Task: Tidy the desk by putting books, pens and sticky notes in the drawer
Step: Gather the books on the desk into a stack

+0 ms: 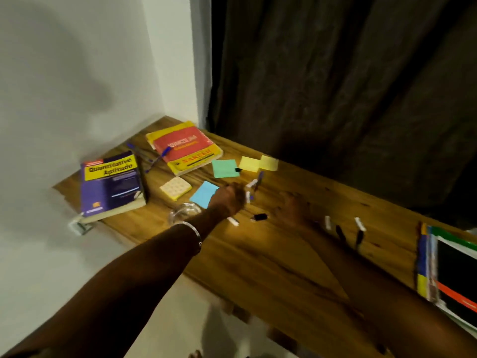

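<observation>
My left hand [227, 198] reaches across the wooden desk [271, 267] and its curled fingers grip a few white and purple pens [253, 184], beside a blue sticky note [204, 193]. My right hand [291, 208] is blurred and hovers flat over the desk just to the right, holding nothing. A purple book [111, 184] and a red and yellow book [184, 148] lie at the far left, with blue pens [152, 156] between them. Green [224, 168] and yellow sticky notes [249, 164] and a pale pad [175, 187] lie close by. No drawer is in view.
A clear glass [184, 213] stands under my left wrist. Loose pens [360, 224] and a black cap [259, 217] lie mid-desk. A stack of books [449, 267] sits at the right edge. A dark curtain [335, 86] hangs behind and a white wall [77, 86] is on the left.
</observation>
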`<action>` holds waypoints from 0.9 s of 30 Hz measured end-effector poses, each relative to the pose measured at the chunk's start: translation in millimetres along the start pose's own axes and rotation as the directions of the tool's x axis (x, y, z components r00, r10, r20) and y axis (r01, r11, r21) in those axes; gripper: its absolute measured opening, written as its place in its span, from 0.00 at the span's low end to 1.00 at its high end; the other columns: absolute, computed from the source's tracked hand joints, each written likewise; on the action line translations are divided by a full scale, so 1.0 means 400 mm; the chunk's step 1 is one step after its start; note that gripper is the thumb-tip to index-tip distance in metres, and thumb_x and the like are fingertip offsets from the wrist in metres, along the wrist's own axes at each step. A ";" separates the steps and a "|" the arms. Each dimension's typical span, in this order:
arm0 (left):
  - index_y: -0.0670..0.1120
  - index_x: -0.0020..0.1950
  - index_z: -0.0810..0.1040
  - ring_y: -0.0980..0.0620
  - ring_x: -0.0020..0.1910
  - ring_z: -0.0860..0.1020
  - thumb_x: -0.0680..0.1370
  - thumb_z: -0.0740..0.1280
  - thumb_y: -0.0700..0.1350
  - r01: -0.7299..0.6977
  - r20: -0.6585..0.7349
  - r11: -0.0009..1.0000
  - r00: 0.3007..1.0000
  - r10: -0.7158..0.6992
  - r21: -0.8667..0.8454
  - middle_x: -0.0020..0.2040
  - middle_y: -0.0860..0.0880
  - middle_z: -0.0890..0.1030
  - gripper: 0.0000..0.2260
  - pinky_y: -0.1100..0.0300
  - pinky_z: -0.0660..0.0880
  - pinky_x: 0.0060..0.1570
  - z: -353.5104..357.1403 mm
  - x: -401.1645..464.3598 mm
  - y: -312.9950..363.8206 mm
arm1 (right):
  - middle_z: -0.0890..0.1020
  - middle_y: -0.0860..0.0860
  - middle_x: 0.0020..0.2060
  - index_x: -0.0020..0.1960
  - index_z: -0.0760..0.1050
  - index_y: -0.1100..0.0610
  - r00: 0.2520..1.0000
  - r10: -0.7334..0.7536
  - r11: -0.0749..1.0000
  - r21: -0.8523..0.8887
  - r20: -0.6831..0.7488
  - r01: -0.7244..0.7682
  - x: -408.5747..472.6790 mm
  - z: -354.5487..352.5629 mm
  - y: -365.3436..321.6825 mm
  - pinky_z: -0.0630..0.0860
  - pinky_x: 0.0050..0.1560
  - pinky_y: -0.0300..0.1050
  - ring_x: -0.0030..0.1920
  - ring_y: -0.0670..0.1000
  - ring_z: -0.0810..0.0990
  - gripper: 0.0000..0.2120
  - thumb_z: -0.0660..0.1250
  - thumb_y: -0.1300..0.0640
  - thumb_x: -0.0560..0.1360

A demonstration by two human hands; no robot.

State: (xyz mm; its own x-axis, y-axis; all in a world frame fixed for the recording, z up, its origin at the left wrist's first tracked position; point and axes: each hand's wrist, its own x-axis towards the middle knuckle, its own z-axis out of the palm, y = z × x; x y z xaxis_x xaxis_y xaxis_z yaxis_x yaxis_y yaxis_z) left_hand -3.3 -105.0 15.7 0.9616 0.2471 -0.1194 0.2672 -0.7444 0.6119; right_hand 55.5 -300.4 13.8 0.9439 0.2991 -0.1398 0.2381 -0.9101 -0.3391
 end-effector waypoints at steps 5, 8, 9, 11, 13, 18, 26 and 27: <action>0.46 0.66 0.73 0.42 0.60 0.76 0.75 0.68 0.47 0.132 -0.104 0.989 0.985 -0.138 -0.068 0.62 0.43 0.78 0.19 0.55 0.73 0.55 -0.126 0.002 -0.150 | 0.77 0.57 0.62 0.64 0.73 0.54 0.993 -0.106 0.994 0.012 -0.044 0.107 0.055 0.058 -0.184 0.68 0.63 0.51 0.63 0.60 0.73 0.18 0.64 0.51 0.76; 0.43 0.64 0.74 0.42 0.61 0.76 0.76 0.67 0.46 0.210 -0.122 0.966 0.966 -0.229 -0.154 0.62 0.42 0.78 0.18 0.55 0.72 0.56 -0.173 0.017 -0.216 | 0.72 0.57 0.68 0.70 0.68 0.54 0.991 -0.130 0.991 0.029 0.025 0.129 0.096 0.088 -0.268 0.64 0.69 0.54 0.68 0.60 0.68 0.24 0.63 0.54 0.75; 0.43 0.63 0.75 0.42 0.60 0.76 0.76 0.67 0.46 0.231 -0.136 0.956 0.957 -0.257 -0.178 0.61 0.42 0.79 0.17 0.55 0.72 0.55 -0.188 0.028 -0.236 | 0.71 0.57 0.69 0.71 0.67 0.55 0.988 -0.150 0.988 0.035 0.037 0.149 0.115 0.097 -0.294 0.64 0.70 0.54 0.69 0.60 0.67 0.25 0.63 0.54 0.75; 0.44 0.62 0.75 0.42 0.60 0.76 0.75 0.68 0.46 0.260 -0.148 0.945 0.945 -0.290 -0.197 0.61 0.42 0.79 0.17 0.56 0.72 0.54 -0.214 0.054 -0.267 | 0.71 0.57 0.68 0.70 0.67 0.55 0.983 -0.175 0.984 0.041 0.058 0.173 0.160 0.110 -0.340 0.65 0.68 0.54 0.69 0.60 0.67 0.24 0.64 0.53 0.75; 0.43 0.62 0.76 0.42 0.61 0.76 0.75 0.68 0.45 0.285 -0.135 0.932 0.938 -0.320 -0.224 0.61 0.43 0.79 0.16 0.57 0.72 0.55 -0.235 0.087 -0.290 | 0.72 0.58 0.67 0.69 0.68 0.56 0.979 -0.192 0.981 0.021 0.071 0.190 0.205 0.112 -0.383 0.67 0.66 0.53 0.67 0.60 0.68 0.23 0.65 0.51 0.76; 0.43 0.68 0.71 0.44 0.64 0.74 0.76 0.68 0.51 0.367 -0.119 0.874 0.899 -0.421 -0.317 0.66 0.43 0.75 0.23 0.55 0.71 0.60 -0.274 0.183 -0.337 | 0.74 0.55 0.65 0.67 0.70 0.54 0.969 -0.245 0.970 0.023 0.043 0.244 0.332 0.106 -0.469 0.67 0.64 0.53 0.66 0.59 0.70 0.22 0.65 0.51 0.75; 0.43 0.69 0.69 0.45 0.58 0.76 0.75 0.67 0.48 0.452 -0.050 0.766 0.847 -0.529 -0.457 0.63 0.43 0.75 0.23 0.52 0.77 0.54 -0.286 0.328 -0.409 | 0.77 0.56 0.62 0.65 0.72 0.55 0.962 -0.245 0.968 0.090 0.121 0.235 0.559 0.114 -0.549 0.73 0.62 0.56 0.62 0.61 0.75 0.22 0.68 0.53 0.73; 0.43 0.68 0.70 0.44 0.57 0.77 0.75 0.68 0.48 0.461 -0.044 0.746 0.837 -0.546 -0.481 0.62 0.43 0.76 0.23 0.51 0.78 0.54 -0.291 0.340 -0.409 | 0.77 0.55 0.61 0.65 0.72 0.54 0.963 -0.238 0.969 0.103 0.129 0.225 0.583 0.120 -0.557 0.74 0.61 0.57 0.61 0.61 0.76 0.22 0.67 0.54 0.72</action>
State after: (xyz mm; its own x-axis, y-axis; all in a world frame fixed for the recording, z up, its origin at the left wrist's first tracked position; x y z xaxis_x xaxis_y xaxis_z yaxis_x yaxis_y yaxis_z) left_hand 76.4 122.6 -9.7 0.6557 0.6406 -0.3996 0.6130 -0.1428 0.7771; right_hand 211.8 -14.2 11.8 0.8226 0.5413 -0.1739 0.4199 -0.7846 -0.4561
